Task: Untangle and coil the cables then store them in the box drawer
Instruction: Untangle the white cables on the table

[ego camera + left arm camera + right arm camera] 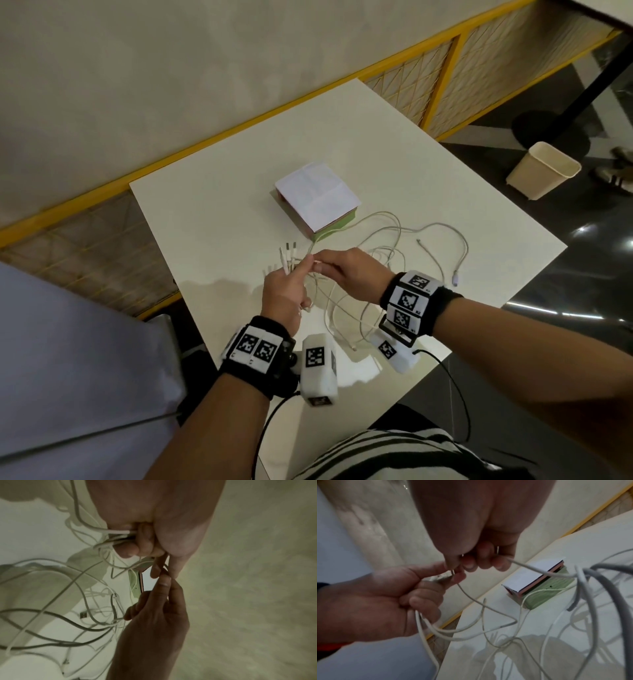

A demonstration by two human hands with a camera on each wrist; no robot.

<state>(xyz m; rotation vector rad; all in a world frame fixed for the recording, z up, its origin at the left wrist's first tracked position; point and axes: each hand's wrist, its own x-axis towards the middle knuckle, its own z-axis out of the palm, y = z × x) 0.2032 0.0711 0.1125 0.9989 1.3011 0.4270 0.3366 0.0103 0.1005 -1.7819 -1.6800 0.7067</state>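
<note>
Several white and grey cables lie tangled on the white table, in front of a small box with a white top and pink and green sides. My left hand grips a bundle of cable ends, and their plugs stick up past its fingers. In the left wrist view its fingers curl round the strands. My right hand pinches one thin cable right at the left hand's fingertips, and loops hang down from both hands. The box stands shut behind them.
One loose cable end with a pale plug lies on the table near its right edge. A beige waste bin stands on the dark floor to the right. A yellow-framed partition runs along the table's far side.
</note>
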